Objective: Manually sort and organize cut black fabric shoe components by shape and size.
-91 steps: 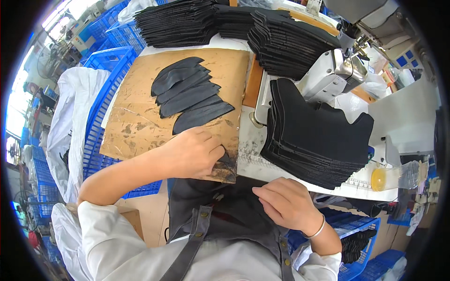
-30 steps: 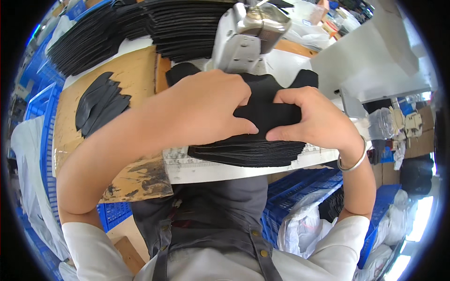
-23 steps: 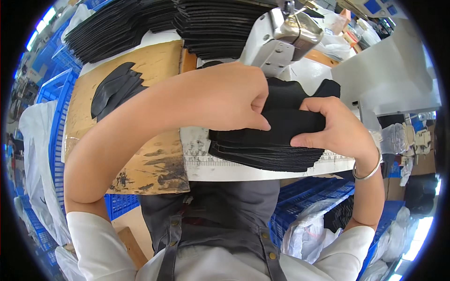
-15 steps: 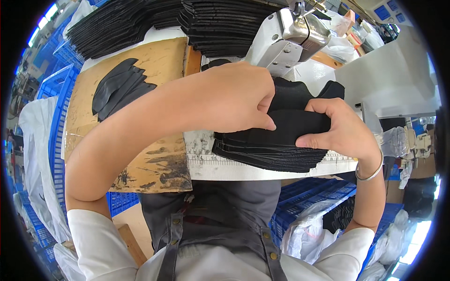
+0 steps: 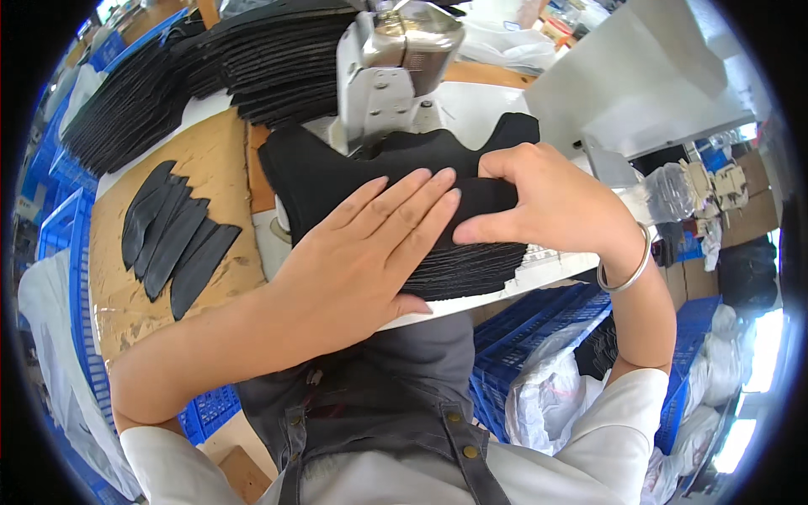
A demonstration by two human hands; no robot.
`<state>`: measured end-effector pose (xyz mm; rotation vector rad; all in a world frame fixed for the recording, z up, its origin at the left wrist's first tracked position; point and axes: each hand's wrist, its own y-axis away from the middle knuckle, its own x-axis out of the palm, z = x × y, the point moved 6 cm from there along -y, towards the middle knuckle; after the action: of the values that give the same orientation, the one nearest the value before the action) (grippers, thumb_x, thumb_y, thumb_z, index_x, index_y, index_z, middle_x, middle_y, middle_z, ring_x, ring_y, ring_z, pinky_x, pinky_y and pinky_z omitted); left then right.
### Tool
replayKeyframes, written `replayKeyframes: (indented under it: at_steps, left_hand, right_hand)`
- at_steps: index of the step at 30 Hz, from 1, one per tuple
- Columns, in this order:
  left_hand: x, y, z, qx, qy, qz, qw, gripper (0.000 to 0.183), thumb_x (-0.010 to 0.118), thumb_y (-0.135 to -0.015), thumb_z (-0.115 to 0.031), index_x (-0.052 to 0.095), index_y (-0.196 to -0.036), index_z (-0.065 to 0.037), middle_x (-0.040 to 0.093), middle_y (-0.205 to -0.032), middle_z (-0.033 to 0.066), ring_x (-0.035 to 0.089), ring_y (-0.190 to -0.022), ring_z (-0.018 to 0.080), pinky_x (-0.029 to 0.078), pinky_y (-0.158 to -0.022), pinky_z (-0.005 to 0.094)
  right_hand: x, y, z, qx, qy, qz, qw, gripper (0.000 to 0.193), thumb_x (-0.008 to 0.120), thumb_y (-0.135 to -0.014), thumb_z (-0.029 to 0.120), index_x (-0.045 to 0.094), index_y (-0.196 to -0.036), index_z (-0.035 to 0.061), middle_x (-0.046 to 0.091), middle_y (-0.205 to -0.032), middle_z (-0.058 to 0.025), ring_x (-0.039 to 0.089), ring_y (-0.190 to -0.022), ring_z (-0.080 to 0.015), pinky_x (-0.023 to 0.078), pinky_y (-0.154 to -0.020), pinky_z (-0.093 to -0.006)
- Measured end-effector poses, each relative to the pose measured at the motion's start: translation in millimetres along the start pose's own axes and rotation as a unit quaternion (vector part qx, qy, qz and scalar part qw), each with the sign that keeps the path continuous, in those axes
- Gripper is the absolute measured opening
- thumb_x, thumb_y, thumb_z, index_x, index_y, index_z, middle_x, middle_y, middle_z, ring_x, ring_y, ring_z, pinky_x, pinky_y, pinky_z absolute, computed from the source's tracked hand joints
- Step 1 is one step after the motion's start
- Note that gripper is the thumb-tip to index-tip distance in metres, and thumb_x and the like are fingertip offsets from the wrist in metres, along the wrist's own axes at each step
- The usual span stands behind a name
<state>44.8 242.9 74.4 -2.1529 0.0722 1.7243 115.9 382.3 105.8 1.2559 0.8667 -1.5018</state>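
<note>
A black, curvy-edged fabric piece [image 5: 324, 172] lies in front of the sewing machine's head [image 5: 374, 97], its far edge by the machine's foot. My left hand [image 5: 370, 231] rests flat across the black material, fingers straight and close together, thumb out toward the table edge. Around the right-hand edge of the black material, my right hand [image 5: 547, 198] is curled, thumb on the near side and fingers on the far side. Beneath, a stack of black fabric pieces [image 5: 471, 273] shows its layered near edges. What lies under my left palm is hidden.
Left of the machine, several narrow black pieces [image 5: 181, 231] lie fanned on a cardboard sheet [image 5: 223, 156]. Tall stacks of black pieces [image 5: 278, 71] stand behind. A blue crate [image 5: 497, 358] with a clear plastic bag [image 5: 547, 404] sits below the table's right side.
My left hand has gone from a pinch above the material to lying flat on it. The narrow pieces on the cardboard are more spread out in view. My right hand keeps its grip.
</note>
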Motion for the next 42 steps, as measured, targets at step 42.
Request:
replayKeyframes:
  at_steps: [42]
  left_hand:
    - [-6,-6,-6,0.017,0.023,0.044,0.999,0.075,0.073,-0.071,-0.031,0.043,-0.139,-0.021,0.033,-0.147,0.0153,0.032,-0.134,0.0342,0.028,-0.108,0.0474]
  right_hand:
    - [-1,63,1,0.154,0.115,-0.191,0.963,0.043,0.076,-0.071,0.037,0.057,-0.077,-0.0012,0.059,-0.073,-0.0173,0.061,-0.072,-0.0351,0.049,-0.06,-0.0418]
